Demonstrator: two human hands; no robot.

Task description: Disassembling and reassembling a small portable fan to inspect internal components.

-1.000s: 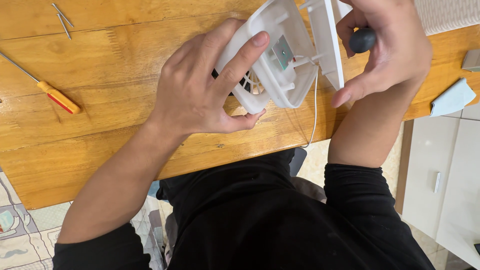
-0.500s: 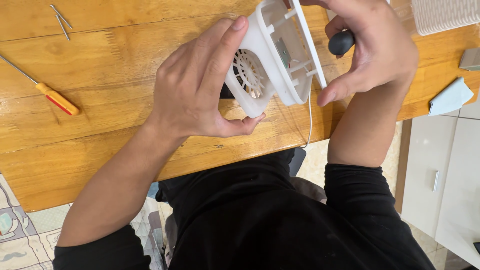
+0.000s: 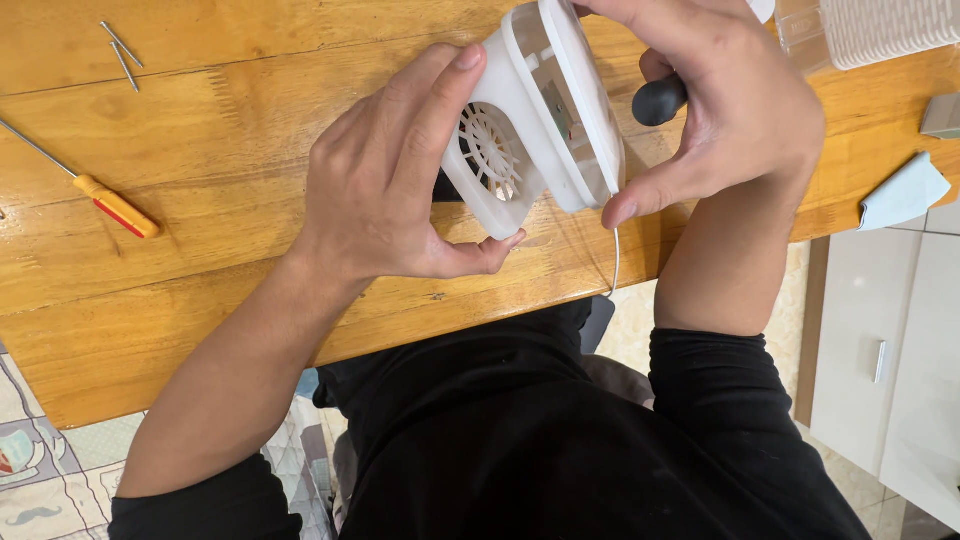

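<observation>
White plastic housing with round vented grille: held tilted above the wooden surface. Left hand grips its grille side; right hand closes on its rim and a black-handled tool. Orange-handled screwdriver lies well apart, left.

Wooden table, warm orange-brown planks, glossy. On it: screwdriver w/ orange-red handle at left, two thin metal pins top left, pale blue folded cloth at right edge, white ribbed container top right
</observation>
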